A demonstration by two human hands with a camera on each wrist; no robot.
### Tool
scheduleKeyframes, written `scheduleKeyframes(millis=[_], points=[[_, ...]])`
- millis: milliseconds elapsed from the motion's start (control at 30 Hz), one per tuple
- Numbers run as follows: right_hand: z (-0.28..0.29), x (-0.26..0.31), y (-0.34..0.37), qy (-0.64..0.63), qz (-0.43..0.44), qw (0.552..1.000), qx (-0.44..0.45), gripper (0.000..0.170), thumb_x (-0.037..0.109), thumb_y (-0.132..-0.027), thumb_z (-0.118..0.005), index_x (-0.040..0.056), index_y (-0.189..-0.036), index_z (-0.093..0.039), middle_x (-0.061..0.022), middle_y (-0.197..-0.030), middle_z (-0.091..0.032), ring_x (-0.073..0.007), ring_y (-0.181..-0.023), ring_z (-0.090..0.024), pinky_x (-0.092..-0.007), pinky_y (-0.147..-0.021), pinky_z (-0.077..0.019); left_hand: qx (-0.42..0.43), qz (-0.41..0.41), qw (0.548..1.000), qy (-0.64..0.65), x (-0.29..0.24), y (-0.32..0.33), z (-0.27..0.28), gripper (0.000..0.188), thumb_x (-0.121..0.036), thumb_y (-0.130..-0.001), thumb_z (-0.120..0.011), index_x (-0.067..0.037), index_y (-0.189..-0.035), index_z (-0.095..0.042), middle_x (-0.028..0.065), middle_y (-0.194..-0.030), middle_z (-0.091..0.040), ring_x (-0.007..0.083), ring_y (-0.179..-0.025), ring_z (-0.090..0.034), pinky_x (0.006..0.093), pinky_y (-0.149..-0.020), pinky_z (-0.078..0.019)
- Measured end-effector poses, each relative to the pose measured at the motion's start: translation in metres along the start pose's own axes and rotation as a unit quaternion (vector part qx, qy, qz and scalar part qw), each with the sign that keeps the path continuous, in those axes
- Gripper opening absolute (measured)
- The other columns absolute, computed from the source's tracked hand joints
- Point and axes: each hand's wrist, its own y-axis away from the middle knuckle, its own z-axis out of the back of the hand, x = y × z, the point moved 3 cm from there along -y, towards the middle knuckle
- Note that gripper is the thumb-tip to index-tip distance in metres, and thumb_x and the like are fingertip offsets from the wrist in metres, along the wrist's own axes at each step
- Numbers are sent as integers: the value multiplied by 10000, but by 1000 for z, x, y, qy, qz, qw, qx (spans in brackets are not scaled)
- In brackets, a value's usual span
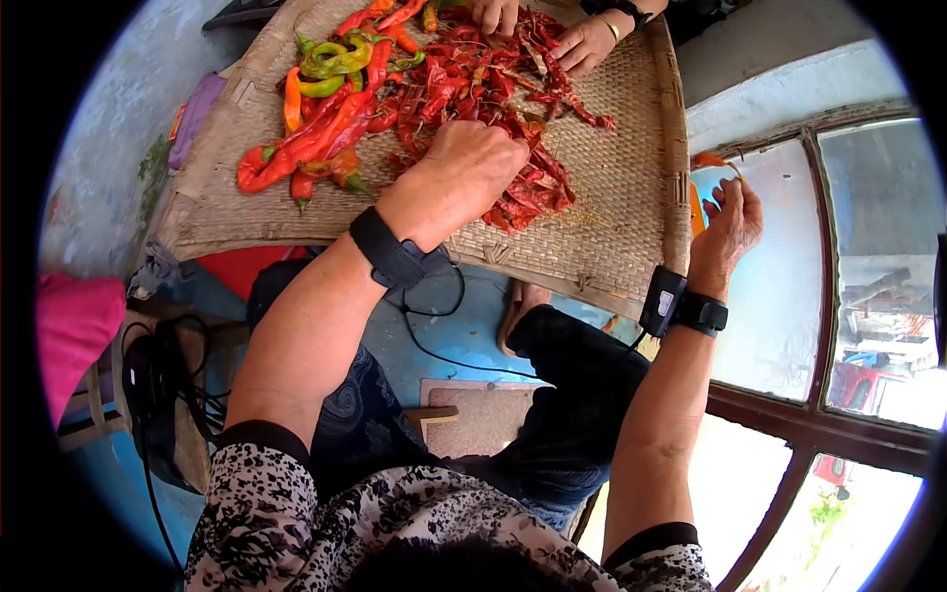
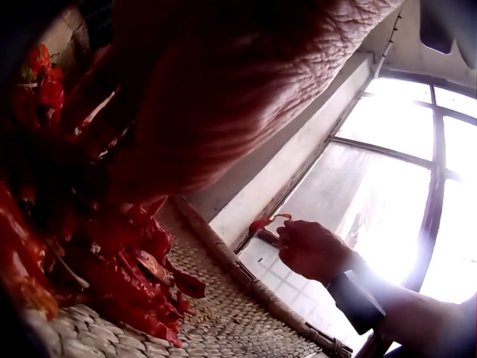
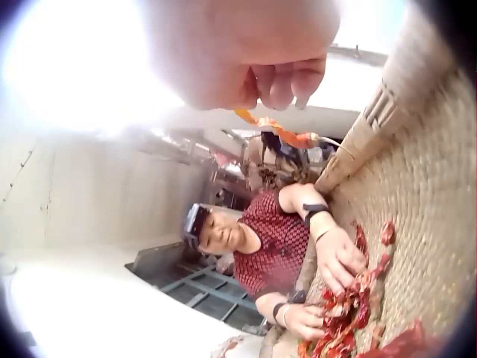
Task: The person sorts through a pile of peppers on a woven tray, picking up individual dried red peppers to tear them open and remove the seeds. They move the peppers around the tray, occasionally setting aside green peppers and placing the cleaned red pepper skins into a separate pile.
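A heap of wrinkled dried red chillies lies on a woven bamboo tray. My left hand reaches down over this heap; its fingertips are hidden in the head view and dark in the left wrist view, so I cannot tell what they grip. Off the tray's right edge, my right hand pinches a single orange-red chilli between thumb and fingers. Its pale stem shows in the right wrist view. Plumper red peppers and twisted green ones lie left of the heap.
Across the tray, another person's hands work among the dried chillies. A framed window stands close on my right. Something orange shows behind my right hand. A black cable hangs below the tray, and a stool stands at left.
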Motion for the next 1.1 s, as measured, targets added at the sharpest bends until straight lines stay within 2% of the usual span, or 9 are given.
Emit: scheduleKeyframes(millis=[133, 233, 333, 467, 667, 733, 833, 933, 1100], points=[[58, -46, -27, 81, 28, 995, -54, 274, 174, -821, -634, -20, -1012, -602, -101, -899, -622, -161, -762, -577, -286, -659, -493, 9, 3, 1000, -1, 1, -2, -3, 118, 38, -778, -542, -13, -865, -605, 137, -782, -639, 287, -772, -649, 401, -625, -525], [55, -41, -17, 488, 186, 849, -78, 454, 235, -781, -659, 1, -1159, -568, -207, -1052, -587, -279, -851, -596, -372, -768, -482, 11, 3, 1000, -3, -1, -1, -3, 135, 44, -777, -538, -17, -873, -610, 139, -790, -640, 289, -777, -649, 405, -628, -521], [-9, -3, 14, 344, 141, 922, 109, 263, 138, -806, -616, 18, -1040, -628, -190, -989, -629, -300, -903, -614, -400, -816, -477, 8, 4, 1000, 1, 0, -2, -5, 152, 50, -774, -535, -22, -882, -614, 138, -794, -640, 291, -778, -648, 406, -634, -519], [-83, -10, 58, 292, 200, 852, 386, 272, 174, -788, -677, 26, -1014, -640, -206, -961, -634, -348, -898, -615, -409, -794, -492, 30, 13, 999, -2, -1, -3, -3, 142, 31, -786, -531, -28, -884, -614, 131, -792, -637, 290, -784, -646, 404, -645, -519], [-126, -16, 82, 411, 114, 776, 464, 248, 151, -781, -674, 37, -1000, -648, -180, -969, -654, -351, -884, -633, -403, -758, -500, 8, 6, 1000, -1, 2, 0, -1, 121, 13, -786, -540, -32, -871, -613, 127, -775, -636, 289, -779, -646, 395, -645, -524], [-127, -11, 80, 422, 130, 774, 454, 237, 145, -773, -670, 38, -983, -652, -170, -934, -660, -347, -862, -634, -394, -746, -499, -6, -2, 1000, 1, 4, 1, 1, 117, 16, -783, -549, -23, -871, -616, 136, -760, -639, 289, -752, -650, 390, -627, -525], [-116, 7, 70, 341, 308, 818, 346, 181, 157, -782, -647, 77, -944, -666, -149, -817, -666, -323, -794, -646, -407, -712, -506, 11, 7, 1000, -19, 6, 2, 8, 119, 23, -780, -554, -18, -870, -619, 144, -753, -642, 288, -731, -654, 386, -619, -526], [-95, 3, 65, 317, 150, 867, 354, 175, 148, -795, -646, 54, -941, -668, -154, -808, -670, -294, -772, -661, -364, -687, -512, 7, 12, 1000, -22, 8, 3, 7, 130, 31, -779, -552, -21, -875, -622, 148, -751, -642, 289, -728, -656, 390, -626, -527], [-48, 21, 35, 295, 156, 926, 177, 174, 140, -856, -610, 12, -967, -653, -160, -809, -680, -240, -722, -672, -330, -661, -510, 27, 21, 999, -27, 5, 1, 2, 112, 42, -777, -543, -23, -842, -608, 147, -771, -643, 294, -755, -655, 397, -636, -525]])
